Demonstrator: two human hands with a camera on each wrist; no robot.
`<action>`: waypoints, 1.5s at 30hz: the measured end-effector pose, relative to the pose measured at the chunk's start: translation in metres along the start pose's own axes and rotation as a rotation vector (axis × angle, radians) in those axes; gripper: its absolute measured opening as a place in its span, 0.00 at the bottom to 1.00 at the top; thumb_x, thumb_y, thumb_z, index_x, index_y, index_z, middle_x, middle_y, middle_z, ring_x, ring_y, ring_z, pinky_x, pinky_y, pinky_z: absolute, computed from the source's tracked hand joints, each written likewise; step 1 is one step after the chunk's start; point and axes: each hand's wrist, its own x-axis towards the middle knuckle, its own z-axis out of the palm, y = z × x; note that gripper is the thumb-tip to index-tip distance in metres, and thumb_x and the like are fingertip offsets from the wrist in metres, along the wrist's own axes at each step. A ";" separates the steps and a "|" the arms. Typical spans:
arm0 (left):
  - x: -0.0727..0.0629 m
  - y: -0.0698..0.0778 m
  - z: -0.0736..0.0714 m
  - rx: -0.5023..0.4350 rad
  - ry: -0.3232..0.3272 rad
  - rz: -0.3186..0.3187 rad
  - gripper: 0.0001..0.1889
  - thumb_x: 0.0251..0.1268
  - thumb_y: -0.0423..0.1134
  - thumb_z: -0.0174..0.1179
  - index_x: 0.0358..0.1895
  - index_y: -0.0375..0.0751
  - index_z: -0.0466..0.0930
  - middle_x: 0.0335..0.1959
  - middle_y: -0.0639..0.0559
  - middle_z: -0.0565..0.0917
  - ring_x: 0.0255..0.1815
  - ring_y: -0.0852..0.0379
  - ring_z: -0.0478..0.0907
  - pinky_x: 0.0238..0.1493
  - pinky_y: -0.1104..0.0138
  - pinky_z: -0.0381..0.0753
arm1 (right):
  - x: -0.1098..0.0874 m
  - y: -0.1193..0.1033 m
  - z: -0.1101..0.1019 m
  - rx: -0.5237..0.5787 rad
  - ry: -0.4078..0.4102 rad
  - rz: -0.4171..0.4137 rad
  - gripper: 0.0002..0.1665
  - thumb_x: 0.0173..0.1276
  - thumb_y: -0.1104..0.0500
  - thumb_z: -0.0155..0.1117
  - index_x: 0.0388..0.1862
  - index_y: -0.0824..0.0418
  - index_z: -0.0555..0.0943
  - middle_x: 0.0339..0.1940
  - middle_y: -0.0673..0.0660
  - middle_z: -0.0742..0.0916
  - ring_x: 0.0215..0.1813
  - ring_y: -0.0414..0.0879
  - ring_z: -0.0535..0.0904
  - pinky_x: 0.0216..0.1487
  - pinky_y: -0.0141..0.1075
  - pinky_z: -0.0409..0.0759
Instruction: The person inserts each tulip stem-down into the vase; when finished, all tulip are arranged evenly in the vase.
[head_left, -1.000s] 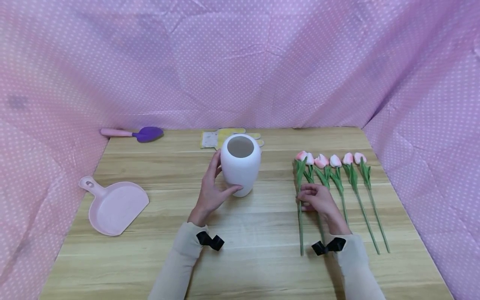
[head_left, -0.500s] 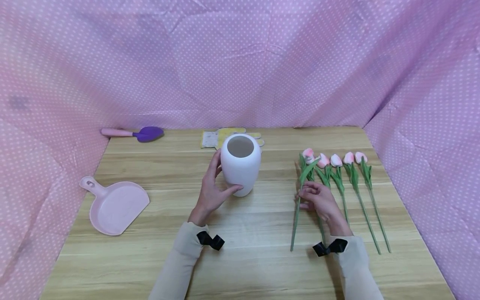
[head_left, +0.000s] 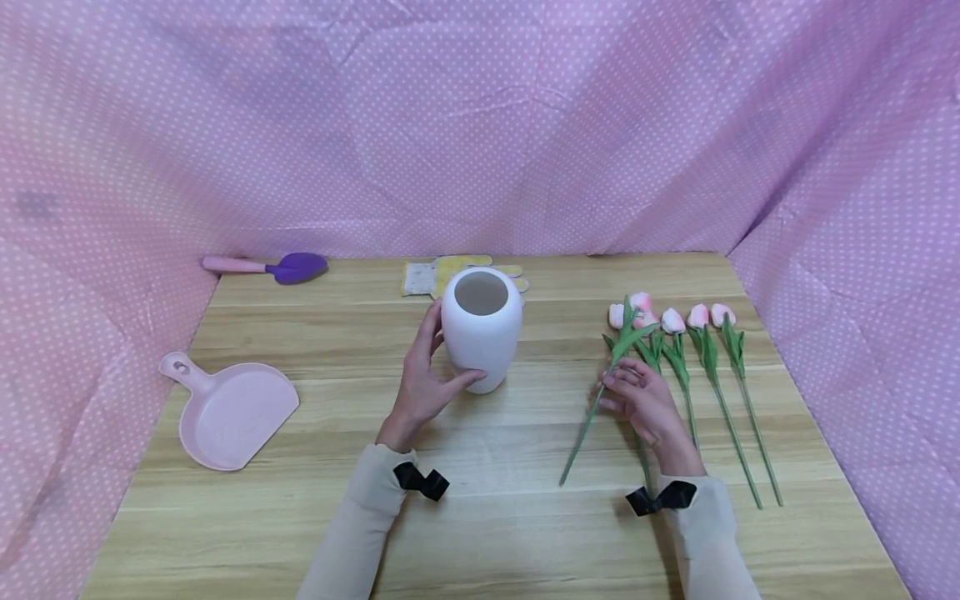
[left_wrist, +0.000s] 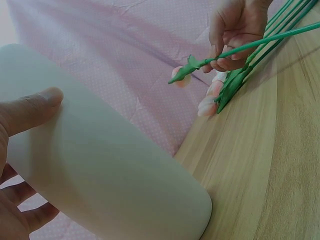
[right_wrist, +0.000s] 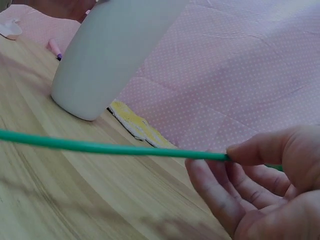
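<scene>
A pale wooden table [head_left: 517, 525] with visible grain carried everything, its far edge counted as twelve o'clock. A white vase [head_left: 486, 342] stood upright just past the middle, towards twelve. Behind it, at twelve, lay a yellow glove [head_left: 453, 265] with a pale cuff, partly hidden. A purple-bladed trowel [head_left: 258, 267] lay at ten, its pink handle towards nine. A pink dustpan [head_left: 238, 412] rested at nine. Around three, five tulips [head_left: 706, 352] lay side by side, blooms towards twelve.

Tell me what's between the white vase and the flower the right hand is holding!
Just a bare stretch of wooden table lies between the white vase and the tulip the right hand pinches; the head view shows it.
</scene>
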 end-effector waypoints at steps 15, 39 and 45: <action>-0.002 0.000 -0.001 0.016 0.006 -0.002 0.59 0.40 0.26 0.80 0.78 0.37 0.52 0.76 0.37 0.66 0.71 0.37 0.70 0.71 0.47 0.74 | -0.001 0.000 0.001 0.219 -0.064 -0.212 0.23 0.71 0.82 0.44 0.51 0.61 0.76 0.39 0.55 0.89 0.42 0.45 0.89 0.40 0.37 0.91; -0.001 0.003 0.000 0.020 -0.003 0.000 0.58 0.41 0.26 0.80 0.78 0.39 0.53 0.75 0.38 0.67 0.71 0.38 0.70 0.71 0.46 0.75 | 0.000 -0.006 0.005 0.582 0.009 -0.392 0.13 0.70 0.81 0.48 0.42 0.67 0.74 0.35 0.63 0.87 0.39 0.53 0.88 0.38 0.44 0.91; -0.001 0.003 -0.001 0.028 0.001 0.001 0.58 0.40 0.26 0.80 0.78 0.38 0.53 0.75 0.38 0.67 0.70 0.37 0.71 0.70 0.45 0.75 | 0.001 -0.004 0.007 0.669 0.049 -0.441 0.11 0.69 0.81 0.49 0.42 0.69 0.72 0.34 0.64 0.86 0.39 0.55 0.87 0.36 0.46 0.91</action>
